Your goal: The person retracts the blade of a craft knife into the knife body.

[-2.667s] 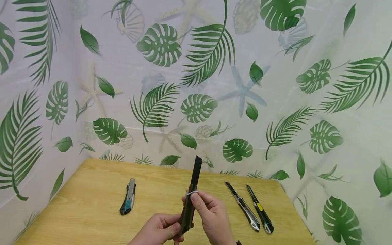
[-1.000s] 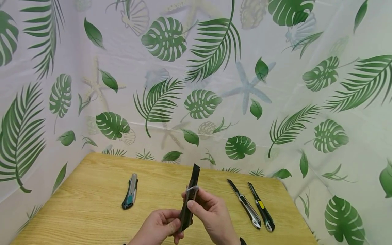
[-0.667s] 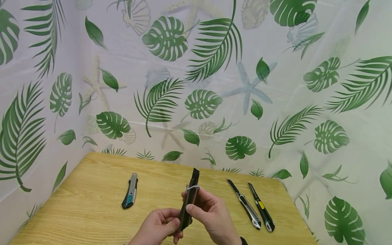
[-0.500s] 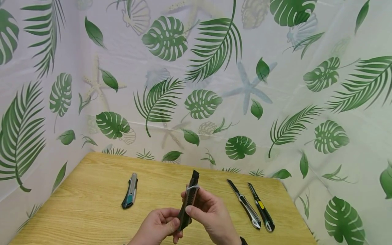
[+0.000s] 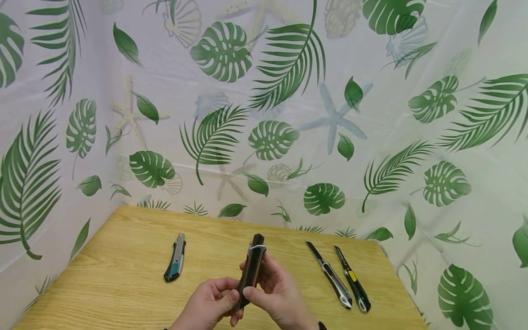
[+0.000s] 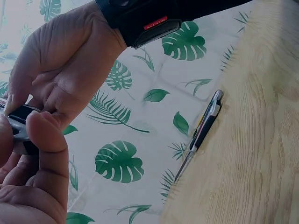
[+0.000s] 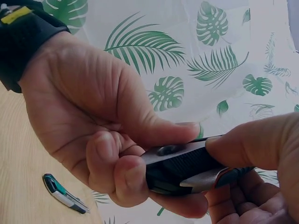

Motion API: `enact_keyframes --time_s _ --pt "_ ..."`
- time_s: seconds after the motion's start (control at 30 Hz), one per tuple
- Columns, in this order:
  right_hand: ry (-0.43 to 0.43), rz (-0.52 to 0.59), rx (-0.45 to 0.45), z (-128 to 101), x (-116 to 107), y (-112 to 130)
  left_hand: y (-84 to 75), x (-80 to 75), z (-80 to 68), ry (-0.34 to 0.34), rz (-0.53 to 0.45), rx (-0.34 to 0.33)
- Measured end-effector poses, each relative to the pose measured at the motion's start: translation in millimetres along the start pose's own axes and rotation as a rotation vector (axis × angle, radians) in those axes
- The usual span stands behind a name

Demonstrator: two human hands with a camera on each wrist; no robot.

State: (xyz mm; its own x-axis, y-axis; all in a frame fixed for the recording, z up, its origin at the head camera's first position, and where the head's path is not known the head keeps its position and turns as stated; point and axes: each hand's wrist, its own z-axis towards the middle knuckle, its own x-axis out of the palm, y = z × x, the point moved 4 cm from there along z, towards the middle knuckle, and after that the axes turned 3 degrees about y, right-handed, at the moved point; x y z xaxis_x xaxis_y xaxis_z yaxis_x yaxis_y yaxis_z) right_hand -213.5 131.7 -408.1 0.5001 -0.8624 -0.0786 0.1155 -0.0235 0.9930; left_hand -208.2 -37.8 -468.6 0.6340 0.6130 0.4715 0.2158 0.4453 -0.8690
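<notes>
My left hand (image 5: 208, 302) pinches the lower end of a dark snap-off utility knife (image 5: 252, 270) between thumb and fingers. The right hand (image 5: 280, 293) wraps its fingers behind the body, its thumb low on the front. The knife points up and away, and only a short dark tip shows past its silver collar. In the right wrist view, the left hand (image 7: 93, 102) grips one end of the knife (image 7: 177, 168), and the right thumb lies along its ribbed side. The left wrist view shows both hands meeting at the left edge, most of the knife hidden.
On the wooden table (image 5: 123, 256), a grey-and-teal utility knife (image 5: 175, 257) lies left. To the right lie a silver-and-black knife (image 5: 330, 276) and a black knife with a yellow slider (image 5: 352, 279), blades out. Leaf-patterned sheeting (image 5: 280, 91) stands behind.
The knife's long dark blade has slid down into its body, leaving a short tip. The right thumb has moved down along the body towards the left hand. The other knives lie still.
</notes>
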Motion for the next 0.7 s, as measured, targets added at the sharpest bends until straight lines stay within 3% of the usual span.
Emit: enact_keyframes --time_s 0.5,0.7 --pt "-0.044 -0.096 0.02 -6.1 2.8 2.1 6.3 -4.9 -0.8 0.019 0.05 -0.03" --pt "-0.179 -0.185 -0.005 -8.9 4.4 4.7 6.9 -4.7 -1.0 -0.03 0.104 -0.036"
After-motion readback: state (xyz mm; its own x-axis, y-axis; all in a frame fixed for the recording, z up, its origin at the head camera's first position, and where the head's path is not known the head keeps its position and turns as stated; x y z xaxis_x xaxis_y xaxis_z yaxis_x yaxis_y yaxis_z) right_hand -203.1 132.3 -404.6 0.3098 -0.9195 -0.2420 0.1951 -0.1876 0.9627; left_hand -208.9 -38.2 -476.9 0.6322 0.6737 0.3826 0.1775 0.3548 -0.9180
